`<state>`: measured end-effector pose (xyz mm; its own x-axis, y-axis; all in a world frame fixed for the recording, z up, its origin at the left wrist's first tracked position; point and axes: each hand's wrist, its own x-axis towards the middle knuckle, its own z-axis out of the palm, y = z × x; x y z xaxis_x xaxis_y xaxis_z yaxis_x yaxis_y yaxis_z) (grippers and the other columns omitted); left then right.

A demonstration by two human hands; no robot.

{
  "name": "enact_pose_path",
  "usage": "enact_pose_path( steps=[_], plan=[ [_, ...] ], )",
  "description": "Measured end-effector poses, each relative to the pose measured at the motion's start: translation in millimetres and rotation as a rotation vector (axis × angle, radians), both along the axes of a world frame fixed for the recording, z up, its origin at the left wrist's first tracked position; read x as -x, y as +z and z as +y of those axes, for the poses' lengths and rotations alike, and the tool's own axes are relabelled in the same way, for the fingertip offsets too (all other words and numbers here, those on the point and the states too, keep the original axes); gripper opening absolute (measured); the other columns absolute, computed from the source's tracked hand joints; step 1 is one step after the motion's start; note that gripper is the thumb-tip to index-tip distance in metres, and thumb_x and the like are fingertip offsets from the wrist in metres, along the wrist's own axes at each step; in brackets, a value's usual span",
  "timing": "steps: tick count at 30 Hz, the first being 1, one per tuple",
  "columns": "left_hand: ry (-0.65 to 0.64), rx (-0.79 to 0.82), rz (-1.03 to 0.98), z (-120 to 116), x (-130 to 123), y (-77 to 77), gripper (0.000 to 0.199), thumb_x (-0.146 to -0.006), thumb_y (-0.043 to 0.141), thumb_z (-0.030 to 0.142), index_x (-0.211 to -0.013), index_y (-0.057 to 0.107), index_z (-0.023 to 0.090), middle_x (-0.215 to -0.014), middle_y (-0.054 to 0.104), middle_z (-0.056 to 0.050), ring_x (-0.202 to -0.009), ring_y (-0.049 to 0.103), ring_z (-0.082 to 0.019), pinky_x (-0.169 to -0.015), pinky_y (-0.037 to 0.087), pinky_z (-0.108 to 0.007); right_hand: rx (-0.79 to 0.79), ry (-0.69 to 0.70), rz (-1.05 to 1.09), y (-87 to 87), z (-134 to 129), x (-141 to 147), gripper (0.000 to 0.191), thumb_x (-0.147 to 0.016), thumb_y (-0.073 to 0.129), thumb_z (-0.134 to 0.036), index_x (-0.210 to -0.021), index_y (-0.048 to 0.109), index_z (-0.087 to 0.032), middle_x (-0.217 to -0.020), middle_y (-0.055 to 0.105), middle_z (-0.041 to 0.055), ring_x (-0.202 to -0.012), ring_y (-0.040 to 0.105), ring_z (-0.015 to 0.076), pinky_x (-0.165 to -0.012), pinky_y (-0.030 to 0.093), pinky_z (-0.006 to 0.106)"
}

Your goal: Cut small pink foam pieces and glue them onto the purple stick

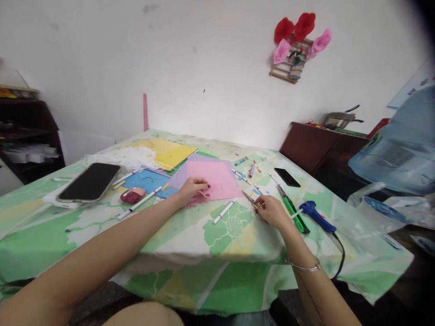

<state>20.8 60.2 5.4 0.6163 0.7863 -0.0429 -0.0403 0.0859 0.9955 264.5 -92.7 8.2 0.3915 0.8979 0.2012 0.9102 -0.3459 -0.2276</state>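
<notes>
My left hand (193, 190) is closed in a pinch over the near edge of a pink sheet of paper (214, 174). A small cut piece of pink paper (204, 194) shows at its fingertips, and pink scraps (194, 203) lie beneath. On the right, my right hand (268, 210) grips a pair of scissors (250, 198) by the handles, low over the tablecloth, blades pointing left toward the paper. A white marker (224, 212) lies between the two hands. Fingers partly hide the scissor handles.
Right of the scissors lie a green utility knife (295, 213), a blue glue gun (317, 217) with a cord and a black phone (287, 177). Leftward are a larger phone (90, 182), a dark red rounded object (132, 195), white yarn (132, 157) and a yellow sheet (173, 153).
</notes>
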Motion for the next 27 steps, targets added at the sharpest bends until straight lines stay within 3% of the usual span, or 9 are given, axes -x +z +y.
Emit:
enact_pose_path(
  steps=[4, 8, 11, 15, 18, 22, 27],
  plan=[
    [-0.001, 0.009, -0.056, 1, -1, -1.4, 0.023, -0.064, 0.074, 0.025, -0.071, 0.056, 0.013, -0.061, 0.066, -0.004, -0.061, 0.069, -0.018, -0.051, 0.053, -0.024, 0.058, -0.016, 0.088, 6.4, -1, -12, 0.029, -0.068, 0.068, -0.024, -0.096, 0.065, -0.015, -0.077, 0.068, 0.0056, -0.075, 0.061, 0.0198, -0.059, 0.036, 0.025],
    [-0.010, -0.008, -0.102, 2, -1, -2.7, 0.028, -0.063, 0.077, 0.027, -0.073, 0.055, 0.013, -0.065, 0.069, -0.007, -0.063, 0.070, -0.020, -0.058, 0.055, -0.027, 0.051, -0.035, 0.190, 9.9, 1, -18, 0.029, -0.058, 0.073, -0.027, -0.084, 0.066, -0.016, -0.072, 0.067, 0.0043, -0.071, 0.060, 0.0191, -0.055, 0.035, 0.024],
    [0.001, -0.032, -0.128, 3, 0, -3.6, 0.030, -0.060, 0.078, 0.026, -0.074, 0.054, 0.014, -0.063, 0.068, -0.005, -0.060, 0.070, -0.020, -0.057, 0.054, -0.026, -0.004, -0.054, 0.300, 14.5, 3, -18, 0.030, -0.054, 0.075, -0.023, -0.081, 0.067, -0.015, -0.067, 0.065, 0.0041, -0.065, 0.059, 0.0176, -0.052, 0.034, 0.024],
    [0.028, -0.080, -0.153, 6, 0, -5.1, 0.031, -0.056, 0.078, 0.020, -0.077, 0.056, 0.013, -0.061, 0.066, -0.003, -0.055, 0.067, -0.016, -0.050, 0.049, -0.022, -0.126, -0.037, 0.531, 21.6, 8, -13, 0.035, -0.061, 0.073, -0.027, -0.093, 0.066, -0.013, -0.059, 0.062, 0.0017, -0.049, 0.052, 0.0117, -0.046, 0.035, 0.023],
    [0.056, -0.110, -0.156, 6, -2, -6.6, 0.033, -0.054, 0.078, 0.018, -0.079, 0.058, 0.013, -0.061, 0.066, -0.002, -0.052, 0.064, -0.014, -0.047, 0.046, -0.021, -0.243, 0.018, 0.705, 26.0, 18, 0, 0.045, -0.064, 0.071, -0.039, -0.100, 0.064, -0.012, -0.059, 0.059, 0.0003, -0.043, 0.045, 0.0083, -0.042, 0.033, 0.022],
    [0.080, -0.147, -0.152, 5, -3, -7.2, 0.033, -0.054, 0.078, 0.017, -0.083, 0.062, 0.013, -0.061, 0.065, 0.001, -0.047, 0.056, -0.009, -0.044, 0.042, -0.019, -0.323, 0.136, 0.879, 33.7, 44, 32, 0.051, -0.066, 0.067, -0.055, -0.096, 0.066, -0.014, -0.056, 0.054, -0.0014, -0.043, 0.041, 0.0073, -0.040, 0.032, 0.022],
    [0.079, -0.180, -0.140, 2, 1, -4.5, 0.023, -0.055, 0.076, 0.015, -0.075, 0.066, 0.012, -0.062, 0.064, 0.001, -0.050, 0.053, -0.007, -0.047, 0.042, -0.018, -0.370, 0.267, 1.014, 38.0, 85, 74, 0.041, -0.055, 0.079, -0.043, -0.082, 0.068, -0.014, -0.050, 0.054, -0.0026, -0.040, 0.040, 0.0067, -0.036, 0.027, 0.020]
  ],
)
